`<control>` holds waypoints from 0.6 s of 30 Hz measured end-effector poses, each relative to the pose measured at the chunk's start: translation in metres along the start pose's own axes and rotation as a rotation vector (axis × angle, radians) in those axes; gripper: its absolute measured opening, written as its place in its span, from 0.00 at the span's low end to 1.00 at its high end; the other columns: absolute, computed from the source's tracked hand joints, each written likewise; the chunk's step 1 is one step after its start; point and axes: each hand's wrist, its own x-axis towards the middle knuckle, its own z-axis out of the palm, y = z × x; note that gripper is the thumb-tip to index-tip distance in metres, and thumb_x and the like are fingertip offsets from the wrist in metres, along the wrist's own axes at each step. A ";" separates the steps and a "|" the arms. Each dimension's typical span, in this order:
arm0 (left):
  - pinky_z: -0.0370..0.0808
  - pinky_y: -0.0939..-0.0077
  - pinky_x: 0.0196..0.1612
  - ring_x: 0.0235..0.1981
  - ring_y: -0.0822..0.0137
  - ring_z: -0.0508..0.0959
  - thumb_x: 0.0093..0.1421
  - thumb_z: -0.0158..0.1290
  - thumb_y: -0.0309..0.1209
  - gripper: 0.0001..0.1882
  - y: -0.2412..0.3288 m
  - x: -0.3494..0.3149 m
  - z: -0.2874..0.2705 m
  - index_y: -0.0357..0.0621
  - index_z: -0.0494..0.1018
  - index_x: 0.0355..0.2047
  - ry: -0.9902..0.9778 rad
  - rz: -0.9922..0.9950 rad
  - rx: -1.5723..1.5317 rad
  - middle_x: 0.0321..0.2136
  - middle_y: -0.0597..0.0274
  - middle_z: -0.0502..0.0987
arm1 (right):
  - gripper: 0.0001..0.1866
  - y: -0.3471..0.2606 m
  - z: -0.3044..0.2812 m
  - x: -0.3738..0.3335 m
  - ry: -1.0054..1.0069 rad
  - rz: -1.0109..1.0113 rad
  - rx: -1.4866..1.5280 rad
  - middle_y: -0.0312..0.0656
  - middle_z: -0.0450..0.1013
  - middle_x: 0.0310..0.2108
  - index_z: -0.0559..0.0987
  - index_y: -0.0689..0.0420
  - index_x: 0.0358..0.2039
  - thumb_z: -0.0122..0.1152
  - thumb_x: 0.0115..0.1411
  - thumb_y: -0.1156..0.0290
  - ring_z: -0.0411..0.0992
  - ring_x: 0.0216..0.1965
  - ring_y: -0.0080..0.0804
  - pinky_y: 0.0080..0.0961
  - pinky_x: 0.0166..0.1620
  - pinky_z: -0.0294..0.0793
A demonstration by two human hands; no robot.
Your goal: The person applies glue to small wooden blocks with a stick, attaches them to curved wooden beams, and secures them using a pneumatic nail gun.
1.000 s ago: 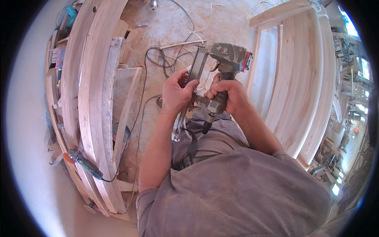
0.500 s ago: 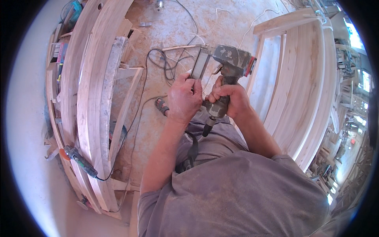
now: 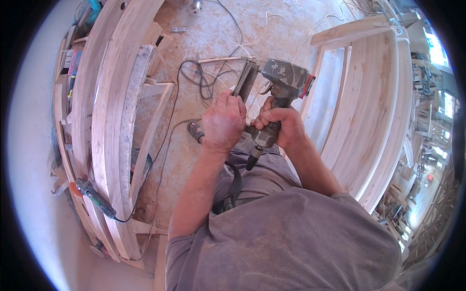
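Observation:
I hold a worn dark pneumatic nail gun [image 3: 286, 77] in front of my waist, with chipped paint on its head and a red edge at one end. My right hand [image 3: 287, 123] is wrapped round its grip, and an air fitting points down below the hand. On the left of the gun, my left hand [image 3: 224, 119] is closed with its fingers pinched at the lower end of the long narrow magazine [image 3: 246, 78]. My fingers hide that lower end. Whether nails are inside I cannot tell.
To the left, long curved wooden beams [image 3: 114, 121] form a frame, with a corded power tool [image 3: 97, 199] resting on it. A wide planked wooden piece [image 3: 366, 97] stands at right. Black cable [image 3: 206, 82] lies coiled on the dusty floor, near my sandalled foot [image 3: 195, 131].
The nail gun has turned slightly, so its magazine shows a narrower, darker side instead of a pale flat face. Both hands keep their grip and have shifted slightly left.

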 end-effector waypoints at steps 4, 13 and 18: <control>0.81 0.62 0.34 0.34 0.52 0.83 0.62 0.57 0.28 0.07 -0.003 0.001 -0.001 0.37 0.74 0.30 0.006 0.028 0.019 0.38 0.50 0.80 | 0.08 0.001 0.003 0.000 0.008 -0.011 0.017 0.40 0.69 0.20 0.72 0.57 0.29 0.62 0.49 0.79 0.73 0.26 0.39 0.44 0.51 0.72; 0.80 0.63 0.29 0.31 0.55 0.82 0.61 0.58 0.27 0.08 -0.005 -0.003 -0.003 0.40 0.72 0.27 0.014 0.045 0.044 0.35 0.53 0.79 | 0.09 0.003 0.003 0.001 -0.001 0.010 0.010 0.41 0.69 0.20 0.73 0.56 0.31 0.62 0.49 0.79 0.72 0.26 0.38 0.43 0.49 0.71; 0.80 0.64 0.29 0.31 0.56 0.82 0.60 0.58 0.27 0.07 -0.006 -0.006 -0.004 0.40 0.72 0.27 0.020 0.038 0.046 0.35 0.54 0.79 | 0.06 0.003 0.005 0.001 -0.001 0.003 0.065 0.46 0.71 0.21 0.73 0.62 0.27 0.60 0.48 0.82 0.75 0.27 0.44 0.37 0.40 0.75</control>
